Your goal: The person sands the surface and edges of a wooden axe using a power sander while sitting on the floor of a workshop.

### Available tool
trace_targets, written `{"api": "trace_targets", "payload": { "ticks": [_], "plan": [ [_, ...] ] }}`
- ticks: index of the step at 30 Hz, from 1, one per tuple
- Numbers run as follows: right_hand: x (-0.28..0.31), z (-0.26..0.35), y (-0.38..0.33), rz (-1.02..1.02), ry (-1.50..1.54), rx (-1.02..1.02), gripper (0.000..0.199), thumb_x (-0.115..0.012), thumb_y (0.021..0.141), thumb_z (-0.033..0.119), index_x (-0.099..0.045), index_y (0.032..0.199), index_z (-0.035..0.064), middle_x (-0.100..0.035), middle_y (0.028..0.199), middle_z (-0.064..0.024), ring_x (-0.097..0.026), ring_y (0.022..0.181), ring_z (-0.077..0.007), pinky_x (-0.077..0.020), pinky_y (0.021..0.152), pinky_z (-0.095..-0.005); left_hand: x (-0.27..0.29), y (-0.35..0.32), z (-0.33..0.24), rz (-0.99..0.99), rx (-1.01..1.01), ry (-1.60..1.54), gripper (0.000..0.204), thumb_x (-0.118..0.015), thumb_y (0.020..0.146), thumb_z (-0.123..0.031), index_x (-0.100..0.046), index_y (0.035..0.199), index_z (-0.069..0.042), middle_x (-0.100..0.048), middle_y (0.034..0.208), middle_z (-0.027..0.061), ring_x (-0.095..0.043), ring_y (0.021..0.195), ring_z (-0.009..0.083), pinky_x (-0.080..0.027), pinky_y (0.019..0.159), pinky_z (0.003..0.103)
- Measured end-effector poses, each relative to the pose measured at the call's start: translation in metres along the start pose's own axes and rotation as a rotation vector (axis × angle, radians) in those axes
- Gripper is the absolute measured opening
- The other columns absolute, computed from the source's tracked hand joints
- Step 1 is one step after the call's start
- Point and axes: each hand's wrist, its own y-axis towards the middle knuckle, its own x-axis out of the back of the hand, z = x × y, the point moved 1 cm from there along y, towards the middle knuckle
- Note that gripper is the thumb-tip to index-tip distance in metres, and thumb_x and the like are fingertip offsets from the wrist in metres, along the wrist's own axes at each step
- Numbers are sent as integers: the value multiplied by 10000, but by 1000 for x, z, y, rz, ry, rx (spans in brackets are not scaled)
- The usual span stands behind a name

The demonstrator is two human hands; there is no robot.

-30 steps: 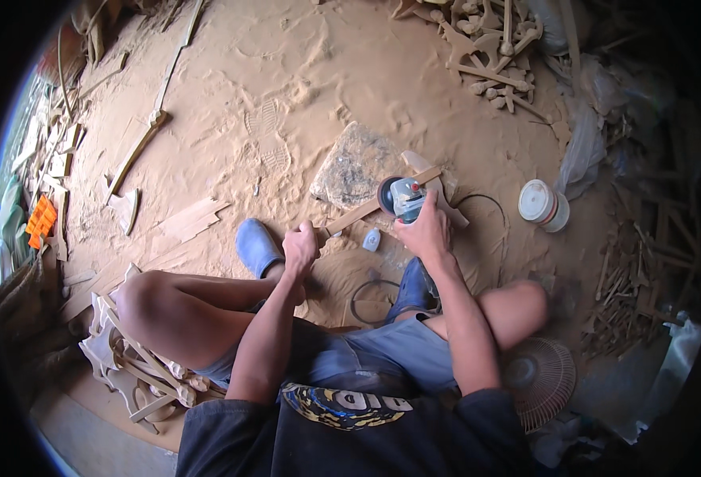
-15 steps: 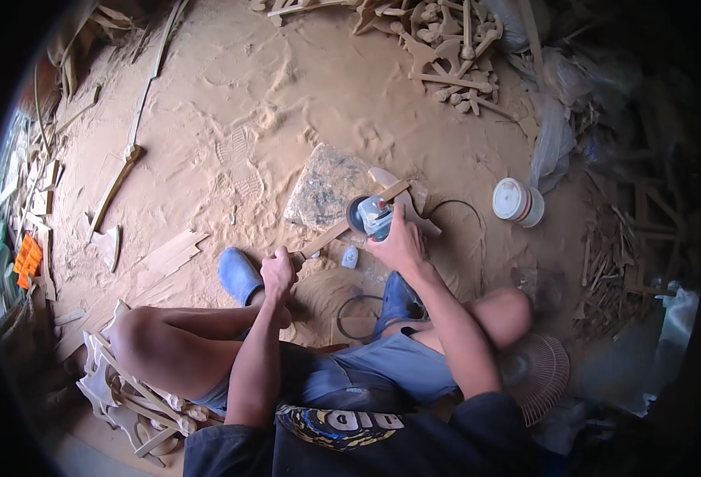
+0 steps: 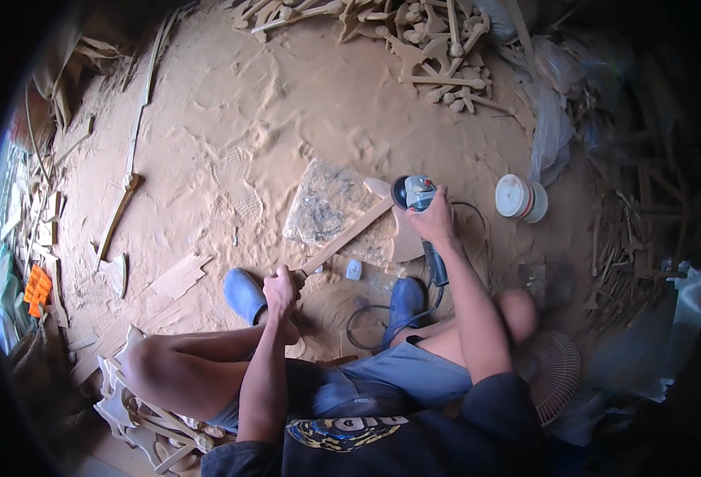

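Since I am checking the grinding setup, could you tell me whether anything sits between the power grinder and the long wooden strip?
Nothing visible does. The right hand holds the blue-grey angle grinder directly at the far end of the long pale wooden strip, which the left hand holds over the flat mottled stone slab.

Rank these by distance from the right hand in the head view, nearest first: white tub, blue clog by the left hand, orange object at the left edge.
Measured from the right hand:
1. White tub, just to its right on the sawdust.
2. Blue clog, to the left and lower, beside the left hand.
3. Orange object, far left among wood scraps.
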Motion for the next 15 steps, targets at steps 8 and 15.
{"api": "trace_targets", "payload": {
  "ticks": [8, 15],
  "plan": [
    [-35, 3, -54, 159, 119, 261, 1002, -793, 791, 243, -232, 1572, -38, -677, 1090, -411, -686, 1064, -530, -556, 948, -577, -4, -6, -5, -5, 59, -22, 602, -430, 994, -417, -739, 822, 70, -666, 642, 120, -572, 475, 191, -436, 457, 373],
    [-28, -18, -44, 58, 121, 153, 879, -802, 769, 194, -334, 1464, -72, -691, 1046, -387, -682, 1048, -542, -564, 923, -570, -6, -10, -6, 77, 56, -37, 574, -427, 989, -382, -700, 780, 78, -639, 610, 128, -565, 479, 202, -464, 484, 369]
  ]
}}
